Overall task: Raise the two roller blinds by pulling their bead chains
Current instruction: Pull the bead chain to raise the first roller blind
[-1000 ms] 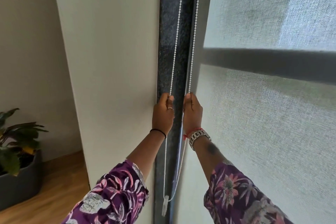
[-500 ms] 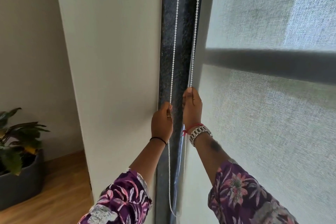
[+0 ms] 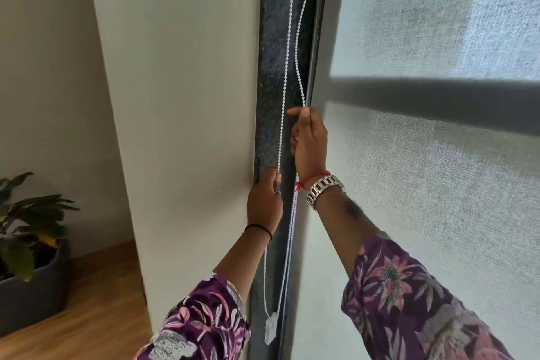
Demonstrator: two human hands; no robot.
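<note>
Left hand [image 3: 264, 202] closed on taut strand of bead chain [image 3: 285, 90], low beside dark window frame [image 3: 273, 67], for downward pull. Right hand [image 3: 309, 143] closed higher on slack strand, ready for alternate stroke. Roller blind [image 3: 423, 184] still lowered, right of frame.

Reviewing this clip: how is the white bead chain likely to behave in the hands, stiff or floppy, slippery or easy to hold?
Probably floppy: above the right hand the bead chain kinks instead of hanging straight. Under the left hand its strand looks taut. The beads likely resist slipping in a grip. The small connector low on the loop may swing.
</note>
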